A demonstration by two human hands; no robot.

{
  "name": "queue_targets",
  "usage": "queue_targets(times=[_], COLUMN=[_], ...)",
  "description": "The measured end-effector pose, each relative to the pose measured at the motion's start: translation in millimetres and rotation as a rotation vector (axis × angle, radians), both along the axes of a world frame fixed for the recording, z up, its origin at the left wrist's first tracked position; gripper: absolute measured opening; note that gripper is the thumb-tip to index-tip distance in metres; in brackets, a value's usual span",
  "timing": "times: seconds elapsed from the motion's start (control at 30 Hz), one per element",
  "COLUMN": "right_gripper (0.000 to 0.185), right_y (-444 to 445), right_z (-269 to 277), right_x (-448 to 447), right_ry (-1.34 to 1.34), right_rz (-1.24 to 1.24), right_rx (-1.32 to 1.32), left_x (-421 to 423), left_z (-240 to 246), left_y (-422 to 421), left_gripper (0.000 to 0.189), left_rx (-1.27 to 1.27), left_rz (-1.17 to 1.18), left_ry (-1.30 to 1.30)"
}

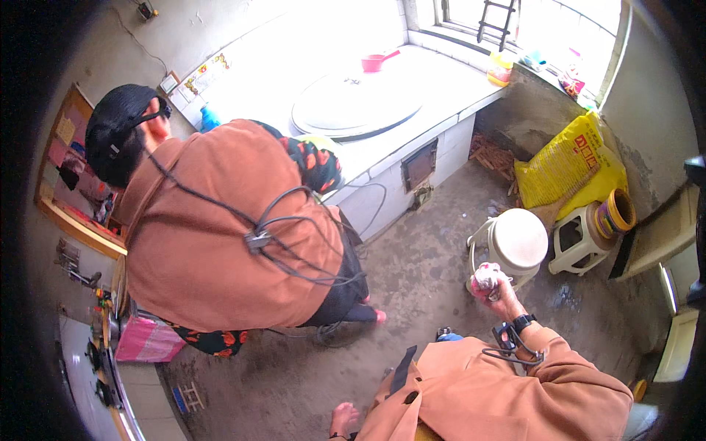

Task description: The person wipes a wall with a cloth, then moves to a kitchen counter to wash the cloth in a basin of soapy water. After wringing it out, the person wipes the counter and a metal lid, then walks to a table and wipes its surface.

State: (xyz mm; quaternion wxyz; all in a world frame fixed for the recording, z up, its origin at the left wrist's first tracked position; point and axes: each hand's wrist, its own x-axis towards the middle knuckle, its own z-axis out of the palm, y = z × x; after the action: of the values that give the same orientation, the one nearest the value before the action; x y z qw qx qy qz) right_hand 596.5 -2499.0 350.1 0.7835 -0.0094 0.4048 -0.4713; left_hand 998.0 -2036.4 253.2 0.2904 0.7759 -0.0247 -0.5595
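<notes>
My right hand (pixel 499 297) grips a crumpled white and pink cloth (pixel 487 278) at the near edge of a round white stool (pixel 520 240). Whether the cloth touches the stool is unclear. My left hand (pixel 345 417) hangs low at the bottom of the view, fingers loosely apart, with nothing visible in it. At the left, another person in a brown top (pixel 220 231) and dark cap bends toward the white-tiled stove (pixel 436 165); that person's hands are hidden.
A large round lid (pixel 356 107) and a pink dipper (pixel 373 63) are on the stove. Yellow sacks (pixel 562 165) lean at the right, beside another white stool (pixel 573 242) with a brown-yellow pot (pixel 614 214). A cable runs down the other person's back. A blue-ended rack (pixel 187 398) lies lower left.
</notes>
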Motion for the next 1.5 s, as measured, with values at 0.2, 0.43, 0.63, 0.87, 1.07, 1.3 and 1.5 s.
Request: queue_targets(times=[0.2, 0.43, 0.63, 0.87, 1.07, 1.3, 1.5], right_gripper=[0.026, 0.03, 0.036, 0.039, 0.044, 0.038, 0.034], right_y=[-55.7, -115.1, -175.1, -234.7, -280.0, -366.4, -434.0], right_z=[-0.5, -11.1, 33.9, 84.8, 113.4, 109.2, 77.2], right_x=[-4.9, 48.9, 115.6, 222.1, 336.6, 454.3, 545.3], right_ry=[0.282, 0.27, 0.223, 0.362, -0.127, -0.007, 0.198], right_rz=[0.274, 0.377, 0.547, 0.64, 0.815, 1.031, 1.183], right_rx=[0.105, 0.065, -0.293, -0.874, -0.553, -0.491, -0.25], left_x=[-50.4, -50.7, -9.5, 40.6, 69.9, 130.6, 185.1], left_z=[40.2, 27.9, 14.5, 66.7, 123.2, 178.6, 193.3], left_y=[-71.4, -96.9, -166.2, -262.5, -363.5, -515.1, -631.1], left_gripper=[0.033, 0.025, 0.027, 0.038, 0.036, 0.033, 0.034], left_rx=[0.109, 0.172, 0.087, -0.045, -0.4, -0.63, -0.642], left_rz=[0.072, 0.164, 0.136, -0.17, -0.168, -0.13, 0.194], left_ry=[0.015, 0.042, 0.08, -0.039, -0.136, -0.262, -0.284])
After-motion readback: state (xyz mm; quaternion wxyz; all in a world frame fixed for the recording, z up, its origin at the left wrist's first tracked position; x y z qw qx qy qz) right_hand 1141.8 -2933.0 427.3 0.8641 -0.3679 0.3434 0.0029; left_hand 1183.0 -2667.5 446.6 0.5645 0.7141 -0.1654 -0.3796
